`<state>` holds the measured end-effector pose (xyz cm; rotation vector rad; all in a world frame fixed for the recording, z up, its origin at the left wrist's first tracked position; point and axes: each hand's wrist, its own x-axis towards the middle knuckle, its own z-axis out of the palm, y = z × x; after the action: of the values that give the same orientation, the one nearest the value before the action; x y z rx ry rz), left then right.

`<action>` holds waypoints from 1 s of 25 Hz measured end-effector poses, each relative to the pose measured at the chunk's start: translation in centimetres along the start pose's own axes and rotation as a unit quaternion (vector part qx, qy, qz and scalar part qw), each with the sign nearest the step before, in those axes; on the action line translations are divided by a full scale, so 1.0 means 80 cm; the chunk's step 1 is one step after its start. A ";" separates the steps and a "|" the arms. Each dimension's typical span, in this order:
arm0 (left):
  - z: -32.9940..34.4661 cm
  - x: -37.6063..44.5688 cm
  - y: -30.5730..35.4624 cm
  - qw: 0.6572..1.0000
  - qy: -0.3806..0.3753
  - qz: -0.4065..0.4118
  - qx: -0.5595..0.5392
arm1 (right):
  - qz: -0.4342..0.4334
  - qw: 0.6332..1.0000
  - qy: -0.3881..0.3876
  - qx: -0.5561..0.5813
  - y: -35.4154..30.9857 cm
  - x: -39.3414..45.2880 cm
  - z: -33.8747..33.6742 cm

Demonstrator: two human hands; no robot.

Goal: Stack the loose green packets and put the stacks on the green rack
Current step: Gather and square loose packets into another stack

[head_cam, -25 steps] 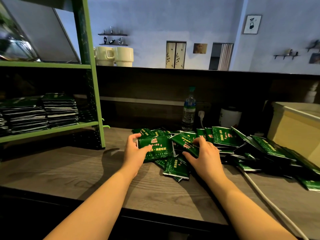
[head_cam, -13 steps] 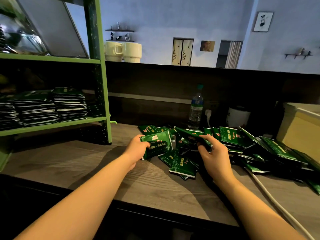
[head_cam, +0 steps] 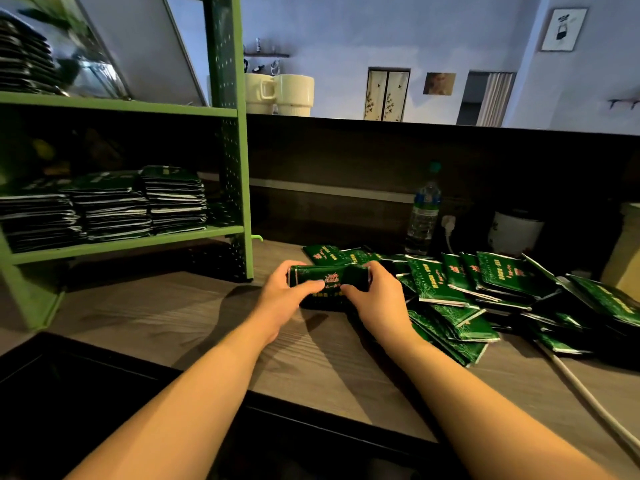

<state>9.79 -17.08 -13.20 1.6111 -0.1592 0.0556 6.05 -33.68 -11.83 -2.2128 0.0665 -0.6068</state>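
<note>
Left hand: my left hand curls round the left end of a small stack of green packets, thumb across the near face.
Right hand: my right hand curls round the right end of the same stack, fingers over the far edge.
Held stack: just above the wooden surface, right of the green rack, at the left edge of the loose packets.
Loose packets: I see them strewn over the surface to the right, overlapping, as far as a white cable.
Rack: three finished stacks sit side by side on its lower shelf.
Change: half a second ago my left hand alone held a packet while my right pinched one from the pile; now both hands meet on one stack.
Far side: a water bottle stands behind the pile.
</note>
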 end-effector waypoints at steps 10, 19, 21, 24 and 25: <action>0.004 -0.001 -0.001 0.999 -0.025 0.004 0.047 | -0.020 0.998 -0.056 -0.033 0.000 -0.013 -0.013; 0.004 -0.001 0.002 0.999 -0.036 -0.009 0.033 | -0.008 0.928 0.061 -0.369 0.043 -0.014 -0.085; 0.003 -0.002 0.002 0.999 -0.039 -0.008 0.036 | 0.011 0.919 0.020 -0.394 0.060 -0.020 -0.080; 0.003 -0.003 0.002 0.999 -0.024 -0.009 0.036 | -0.042 0.942 0.009 -0.334 0.057 -0.016 -0.075; 0.003 -0.003 0.001 0.999 -0.020 -0.007 0.034 | -0.066 0.945 0.014 -0.321 0.056 -0.015 -0.075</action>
<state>9.56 -17.30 -13.13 1.6821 -0.1782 0.0176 2.98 -40.61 -12.32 -2.8582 0.1488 -0.7681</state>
